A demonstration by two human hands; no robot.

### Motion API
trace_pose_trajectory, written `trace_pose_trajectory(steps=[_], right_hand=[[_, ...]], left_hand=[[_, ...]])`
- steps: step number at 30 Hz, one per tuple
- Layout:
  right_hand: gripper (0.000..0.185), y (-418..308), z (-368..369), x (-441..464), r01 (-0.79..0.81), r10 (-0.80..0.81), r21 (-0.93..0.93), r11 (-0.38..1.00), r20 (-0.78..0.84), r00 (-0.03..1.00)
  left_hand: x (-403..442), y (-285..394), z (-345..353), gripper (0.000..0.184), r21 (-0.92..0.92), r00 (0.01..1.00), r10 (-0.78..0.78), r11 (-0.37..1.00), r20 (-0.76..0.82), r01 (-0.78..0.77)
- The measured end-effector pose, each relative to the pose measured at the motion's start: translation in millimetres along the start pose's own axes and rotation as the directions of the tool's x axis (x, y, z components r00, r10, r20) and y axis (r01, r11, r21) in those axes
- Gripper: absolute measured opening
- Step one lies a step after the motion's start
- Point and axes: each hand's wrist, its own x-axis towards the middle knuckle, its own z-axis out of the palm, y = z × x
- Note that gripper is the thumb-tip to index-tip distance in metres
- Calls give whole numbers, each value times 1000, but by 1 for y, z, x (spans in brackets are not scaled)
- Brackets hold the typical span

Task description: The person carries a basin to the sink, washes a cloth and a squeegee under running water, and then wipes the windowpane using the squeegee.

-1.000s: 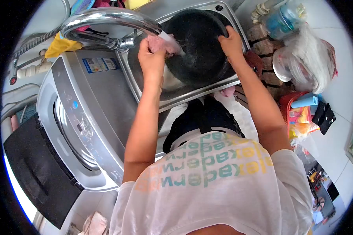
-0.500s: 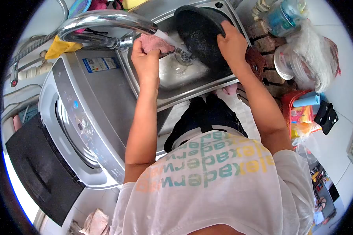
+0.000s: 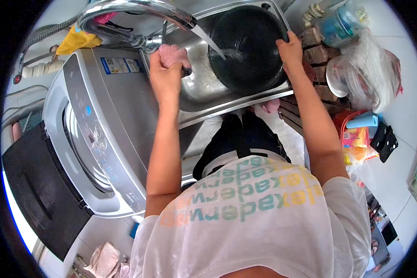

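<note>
Inside the steel sink (image 3: 197, 95), the wet round black pan (image 3: 250, 51) is probably stiff, slippery; your right hand (image 3: 290, 53) grips its rim, likely the best hold; your left hand (image 3: 166, 78) clutches a pink cloth (image 3: 173, 55).

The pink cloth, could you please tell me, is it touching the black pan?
Apart: the head view plainly shows bare steel sink between the pink cloth and the black pan.
</note>
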Motion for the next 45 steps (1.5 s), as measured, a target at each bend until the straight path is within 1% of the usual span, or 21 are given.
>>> trace_pose_trajectory(steps=[4, 5, 8, 13, 14, 16, 18, 19, 21, 24, 26, 30, 31, 32, 34, 35, 36, 38, 41, 44, 45], right_hand=[[27, 40, 27, -8, -263, 251, 327, 908, 80, 965], [38, 46, 25, -8, -292, 201, 305, 907, 296, 934], [50, 57, 43, -19, -311, 331, -167, 935, 101, 938], [54, 35, 39, -35, 284, -287, -382, 879, 51, 957], [53, 23, 39, -39, 50, -33, -98, 994, 175, 984], [51, -21, 41, -58, -540, 299, 321, 778, 566, 768], [47, -51, 49, -69, -729, 471, 279, 625, 610, 637], [47, -49, 54, -67, -777, 355, 391, 493, 725, 590], [47, -40, 66, -61, -853, 51, 497, 159, 859, 510], [40, -34, 74, -44, -920, 114, 382, -85, 921, 372], [38, -36, 79, -44, -831, 48, 538, 142, 835, 548], [24, -63, 76, -61, -527, 157, 457, 717, 631, 760], [21, -41, 102, -63, -195, -43, 501, 843, 423, 905], [19, -61, 90, -73, 131, -199, 259, 957, 258, 945], [25, -71, 97, -91, 446, -474, 236, 863, 74, 878], [17, -83, 93, -104, 468, -487, 178, 865, 78, 870], [17, -84, 94, -101, 485, -497, 142, 863, 65, 865], [16, -82, 96, -96, 510, -514, 70, 857, 43, 857], [16, -81, 100, -88, 538, -538, -24, 843, 9, 843], [15, -71, 101, -67, 336, -312, -61, 940, 247, 917], [19, -68, 101, -60, 250, -220, -92, 964, 255, 941]], left_hand=[[-1, 1, 3, 36, -48, 997, -66, 997, -49, 63], [-1, 0, 4, 39, -57, 995, -61, 997, -73, 57], [2, -13, 1, 46, 126, 992, 90, 989, -87, -79], [-7, -1, 16, 47, 99, 996, 85, 991, 30, -87], [-9, 3, 22, 47, 128, 993, 109, 985, 50, -114], [-17, 13, 40, 48, 74, 985, 144, 986, 99, -152], [-21, 21, 54, 48, 13, 973, 160, 986, 167, -165], [-20, 25, 55, 45, 51, 963, -12, 999, 269, -1], [-20, 14, 66, 43, -180, 971, -10, 982, 240, 54], [-13, 3, 70, 41, -381, 963, -52, 912, 264, 154], [-5, -17, 66, 44, -403, 934, -171, 867, 313, 294], [-1, -32, 59, 37, -539, 642, -502, 354, 580, 764], [-1, -29, 62, 30, -586, 589, -495, 183, 638, 789], [1, -36, 68, 28, -597, 570, -482, 114, 666, 794], [5, -57, 82, 25, -605, 530, -450, -27, 718, 796], [6, -51, 85, 26, -596, 620, -337, 185, 709, 781], [0, -64, 90, 27, -678, 667, -185, 7, 722, 735], [-16, -76, 95, 30, -697, 721, -35, 225, 692, 681], [-3, -76, 101, 28, -630, 658, -301, 198, 690, 751], [6, -84, 120, 27, -618, 573, -330, -44, 751, 785], [6, -80, 121, 25, -554, 539, -416, 95, 732, 827]])
